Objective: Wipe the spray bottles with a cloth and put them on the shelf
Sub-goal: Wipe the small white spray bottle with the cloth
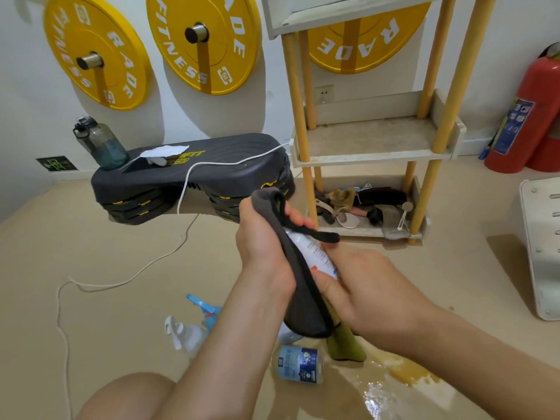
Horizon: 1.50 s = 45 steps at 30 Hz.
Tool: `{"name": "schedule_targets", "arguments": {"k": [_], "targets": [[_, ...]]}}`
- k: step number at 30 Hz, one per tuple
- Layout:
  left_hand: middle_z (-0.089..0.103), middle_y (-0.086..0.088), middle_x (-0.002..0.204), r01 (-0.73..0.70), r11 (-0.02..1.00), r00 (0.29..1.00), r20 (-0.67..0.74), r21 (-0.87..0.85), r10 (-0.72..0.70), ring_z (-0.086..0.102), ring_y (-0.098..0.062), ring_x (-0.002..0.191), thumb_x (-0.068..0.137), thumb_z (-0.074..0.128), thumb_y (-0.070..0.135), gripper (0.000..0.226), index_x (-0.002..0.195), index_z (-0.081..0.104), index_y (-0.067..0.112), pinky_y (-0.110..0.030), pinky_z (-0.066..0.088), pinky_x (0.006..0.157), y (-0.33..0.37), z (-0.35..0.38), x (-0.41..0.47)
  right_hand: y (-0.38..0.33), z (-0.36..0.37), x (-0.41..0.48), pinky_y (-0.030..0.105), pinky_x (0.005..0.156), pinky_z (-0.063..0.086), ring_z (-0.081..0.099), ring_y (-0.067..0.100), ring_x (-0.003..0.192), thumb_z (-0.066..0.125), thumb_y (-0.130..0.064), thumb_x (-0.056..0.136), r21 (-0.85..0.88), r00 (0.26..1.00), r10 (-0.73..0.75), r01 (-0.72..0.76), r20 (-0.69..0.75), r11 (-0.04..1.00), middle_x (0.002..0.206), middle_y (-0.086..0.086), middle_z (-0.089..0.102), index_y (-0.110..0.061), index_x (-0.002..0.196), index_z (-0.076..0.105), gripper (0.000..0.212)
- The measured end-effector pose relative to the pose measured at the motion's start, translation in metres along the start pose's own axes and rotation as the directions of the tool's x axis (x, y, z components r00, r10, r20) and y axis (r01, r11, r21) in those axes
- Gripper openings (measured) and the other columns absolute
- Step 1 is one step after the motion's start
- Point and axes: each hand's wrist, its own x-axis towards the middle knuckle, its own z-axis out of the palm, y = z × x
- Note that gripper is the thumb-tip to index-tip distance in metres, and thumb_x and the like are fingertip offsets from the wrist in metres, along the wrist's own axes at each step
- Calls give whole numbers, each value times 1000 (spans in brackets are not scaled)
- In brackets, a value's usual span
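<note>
your left grip clamps cloth round bottle; right grip holds its near end. long axis points away from you, shelf beyond.

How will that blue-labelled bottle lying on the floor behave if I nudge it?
The blue-labelled bottle lies on its side and looks round, so it would probably roll. The wet patch shines right beside it, so the bottle may be slippery to grip.
</note>
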Motion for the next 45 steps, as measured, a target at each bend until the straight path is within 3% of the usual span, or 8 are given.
{"name": "schedule_targets", "arguments": {"k": [5,10,15,20,25,33,40,45], "targets": [[36,0,46,37,999,987,154,-5,-36,41,-18,40,90,39,40,46,51,40,16,-23,41,50,8,0,-4,3,-12,5,33,61,44,54,14,67,52,-49,98,473,988,17,-89,153,877,76,-1,63,-11,95,64,40],[38,3,43,12,997,982,188,-82,4,38,-15,37,91,38,42,49,48,43,18,-18,41,46,12,0,-3,-1,-31,4,22,43,36,61,24,56,52,-40,91,813,822,-33,-556,569,173,78,21,65,-3,100,62,40],[41,4,46,-107,983,994,13,-146,110,41,-17,45,89,44,32,36,56,42,18,-24,43,56,23,-5,8,8,-41,4,25,55,44,64,17,71,59,-36,88,711,904,12,-344,427,613,90,9,71,-9,114,68,39],[63,-8,71,16,996,991,132,-89,-4,61,-24,64,93,43,43,43,72,64,12,-29,53,67,15,-8,11,4,-45,6,20,68,53,68,4,80,61,-31,86,741,987,54,-150,152,654,91,-10,75,-24,115,70,31],[76,-8,95,-117,982,989,104,151,102,71,-22,87,99,44,51,51,93,76,12,-42,55,92,-18,9,-9,-1,-10,9,39,79,53,65,9,91,48,-46,95,255,981,72,-25,-178,967,101,-10,71,-31,126,60,36],[72,-5,107,-362,845,924,271,394,270,68,-17,102,92,52,55,52,125,58,17,-36,52,93,-48,0,-17,-1,-16,15,2,82,38,43,-7,97,43,-16,102,341,980,188,-157,-60,927,109,-4,43,-24,124,52,25],[61,10,67,-585,632,802,251,508,541,57,-9,68,78,49,62,43,77,58,20,-31,46,68,-35,-2,-5,-9,-25,7,44,92,52,63,12,100,47,-21,101,551,991,111,-51,-76,833,99,-1,72,-25,109,71,26],[61,-3,66,-553,535,771,149,638,619,57,-24,69,92,30,55,56,69,54,10,-48,47,73,-36,-9,5,-9,-19,0,38,94,57,71,5,97,67,2,89,684,956,250,-81,-151,725,99,-16,76,-37,107,72,43]]}}
